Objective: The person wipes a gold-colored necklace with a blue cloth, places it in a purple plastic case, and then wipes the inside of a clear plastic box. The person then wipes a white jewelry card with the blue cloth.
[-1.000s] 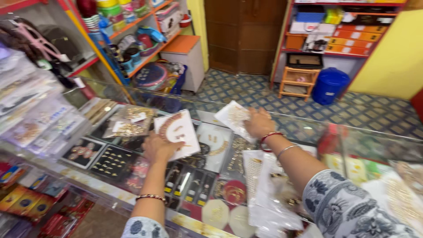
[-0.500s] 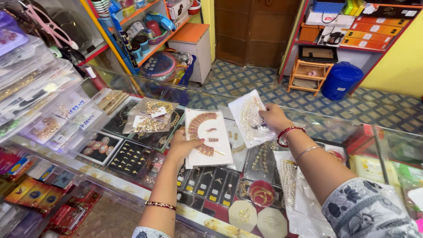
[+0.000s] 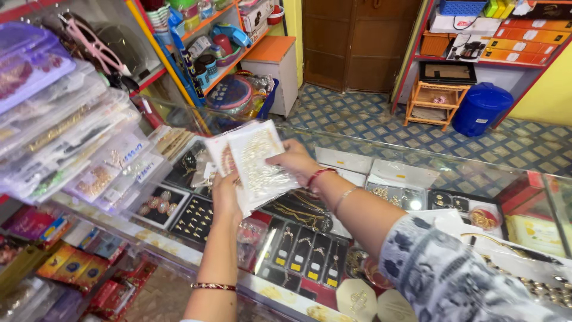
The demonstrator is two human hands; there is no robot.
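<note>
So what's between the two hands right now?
In the head view, the left hand and right hand hold stacked white jewellery cards between them.

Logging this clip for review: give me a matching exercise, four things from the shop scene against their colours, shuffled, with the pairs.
Things:
1. lidded bin
2. small stool
3. cabinet top
4. jewellery packet held by both the right hand and the left hand

Colours:
A. orange
B. clear with white card
C. blue
D. light wood

Pairs: 1-C, 2-D, 3-A, 4-B
</note>
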